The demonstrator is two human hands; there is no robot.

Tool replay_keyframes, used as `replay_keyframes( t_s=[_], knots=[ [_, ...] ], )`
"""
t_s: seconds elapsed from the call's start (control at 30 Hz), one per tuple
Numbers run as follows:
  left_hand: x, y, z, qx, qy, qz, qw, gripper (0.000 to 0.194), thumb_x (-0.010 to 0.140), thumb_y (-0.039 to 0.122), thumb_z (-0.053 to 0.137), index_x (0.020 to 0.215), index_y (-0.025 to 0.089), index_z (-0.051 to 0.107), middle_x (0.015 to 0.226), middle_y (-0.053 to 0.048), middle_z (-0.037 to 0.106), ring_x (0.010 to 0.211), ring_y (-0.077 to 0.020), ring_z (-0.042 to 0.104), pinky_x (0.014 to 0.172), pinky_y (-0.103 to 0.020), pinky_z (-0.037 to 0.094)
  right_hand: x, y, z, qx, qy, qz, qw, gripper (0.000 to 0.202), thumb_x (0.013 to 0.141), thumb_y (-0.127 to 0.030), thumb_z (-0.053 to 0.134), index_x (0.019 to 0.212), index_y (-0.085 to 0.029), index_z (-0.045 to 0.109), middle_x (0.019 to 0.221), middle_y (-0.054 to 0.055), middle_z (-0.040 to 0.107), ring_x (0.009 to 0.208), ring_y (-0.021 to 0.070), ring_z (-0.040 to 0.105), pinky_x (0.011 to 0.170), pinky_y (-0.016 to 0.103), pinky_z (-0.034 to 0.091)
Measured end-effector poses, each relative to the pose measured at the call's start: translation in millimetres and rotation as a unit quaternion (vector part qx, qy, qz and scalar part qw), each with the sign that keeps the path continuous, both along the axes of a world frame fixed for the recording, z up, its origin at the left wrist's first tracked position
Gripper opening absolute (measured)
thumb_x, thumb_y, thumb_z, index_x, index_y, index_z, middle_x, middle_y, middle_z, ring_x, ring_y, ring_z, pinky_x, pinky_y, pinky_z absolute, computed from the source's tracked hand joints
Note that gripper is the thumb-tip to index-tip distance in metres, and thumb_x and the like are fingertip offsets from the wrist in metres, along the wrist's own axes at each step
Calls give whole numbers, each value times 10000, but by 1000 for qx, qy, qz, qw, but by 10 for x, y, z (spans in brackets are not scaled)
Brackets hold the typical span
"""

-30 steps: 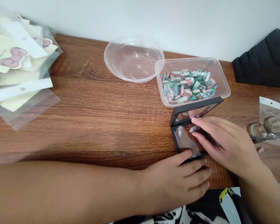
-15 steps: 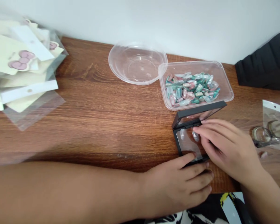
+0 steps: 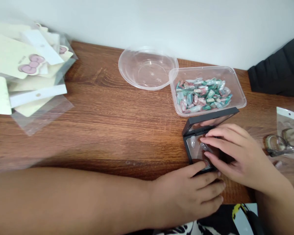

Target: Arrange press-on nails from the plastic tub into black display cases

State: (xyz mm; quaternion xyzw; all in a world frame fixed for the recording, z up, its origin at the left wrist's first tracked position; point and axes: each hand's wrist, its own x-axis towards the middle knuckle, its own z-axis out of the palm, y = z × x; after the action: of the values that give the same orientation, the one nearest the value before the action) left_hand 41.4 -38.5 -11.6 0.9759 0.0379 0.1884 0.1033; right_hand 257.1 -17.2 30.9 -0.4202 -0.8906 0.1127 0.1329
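A small black case (image 3: 187,150) with a raised, windowed lid (image 3: 210,120) sits near the table's front edge. On its clear inner sheet lies a pale press-on nail (image 3: 193,142) at the left. Another clear, shiny press-on nail (image 3: 204,146) is between the thumb and index fingertips of my right hand (image 3: 237,153), just over the sheet. My left hand (image 3: 193,189) grips the case's front edge, index finger inside on the sheet and other fingers outside. Its thumb is hidden.
Behind the case, a clear tub (image 3: 241,94) holds many green, pink and clear nails, beside a round clear lid (image 3: 149,70). Bagged cards (image 3: 30,65) pile up at left. Glasses (image 3: 275,143) lie over a clear packet (image 3: 287,114) at right, near a black holder (image 3: 276,68).
My right thumb and index have spread around the clear nail, which has shifted slightly left and toward me on the sheet. My left hand keeps its place on the case.
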Motion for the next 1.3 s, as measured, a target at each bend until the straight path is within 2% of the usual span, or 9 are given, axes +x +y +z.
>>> replay_keyframes(
  t_s=[0.23, 0.57, 0.8, 0.93, 1.1, 1.2, 1.3],
  knots=[
    [-8, -50, -4, 9, 64, -12, 998, 399, 1002, 288, 433, 1377, 304, 568, 1502, 49, 501, 1399, -208, 417, 1162, -432, 343, -27, 9, -88, 43, 23, -20, 999, 180, 912, -230, 645, 1075, -167, 686, 999, 85, 706, 951, 234, 602, 833, 418, 509],
    [-15, -22, 10, 6, 54, -20, 998, 395, 996, 303, 449, 1370, 284, 574, 1491, 16, 514, 1385, -203, 437, 1151, -427, 336, -144, 7, -130, 110, -20, -58, 992, 160, 926, -279, 639, 1024, -168, 700, 906, 70, 733, 879, 229, 616, 802, 392, 493],
    [-11, -12, 7, 4, 47, -25, 999, 395, 987, 311, 464, 1364, 267, 574, 1481, -4, 523, 1380, -214, 425, 1176, -461, 294, -287, -33, -73, 130, -37, -66, 989, 184, 923, -288, 621, 1039, -192, 727, 855, 63, 701, 873, 233, 578, 755, 384, 472],
    [-20, -21, 1, 6, 52, -28, 998, 407, 984, 306, 455, 1375, 268, 561, 1491, -4, 509, 1364, -206, 440, 1178, -465, 296, -303, -23, -73, 94, -16, -30, 995, 194, 933, -264, 594, 1035, -185, 740, 891, 79, 676, 884, 235, 559, 765, 398, 483],
    [-20, -22, 3, 15, 50, -27, 998, 412, 971, 313, 492, 1373, 263, 567, 1498, -19, 500, 1384, -220, 430, 1164, -447, 309, -232, -16, -106, 31, 55, -22, 998, 170, 910, -278, 636, 1023, -195, 732, 928, 70, 673, 943, 226, 576, 813, 402, 504],
    [-21, -14, 6, 13, 52, -30, 998, 406, 984, 304, 471, 1377, 264, 562, 1503, -11, 497, 1398, -226, 413, 1178, -455, 278, -197, -16, -103, 36, 61, -41, 997, 232, 894, -302, 659, 1083, -178, 714, 961, 82, 684, 933, 227, 584, 809, 408, 514],
    [-21, -11, 8, 9, 51, -29, 998, 399, 992, 297, 454, 1374, 267, 565, 1493, -1, 508, 1400, -229, 409, 1185, -460, 262, -190, -11, -96, 54, 45, -45, 997, 212, 902, -301, 652, 1059, -175, 719, 950, 82, 694, 924, 227, 584, 808, 410, 519]
  ],
)
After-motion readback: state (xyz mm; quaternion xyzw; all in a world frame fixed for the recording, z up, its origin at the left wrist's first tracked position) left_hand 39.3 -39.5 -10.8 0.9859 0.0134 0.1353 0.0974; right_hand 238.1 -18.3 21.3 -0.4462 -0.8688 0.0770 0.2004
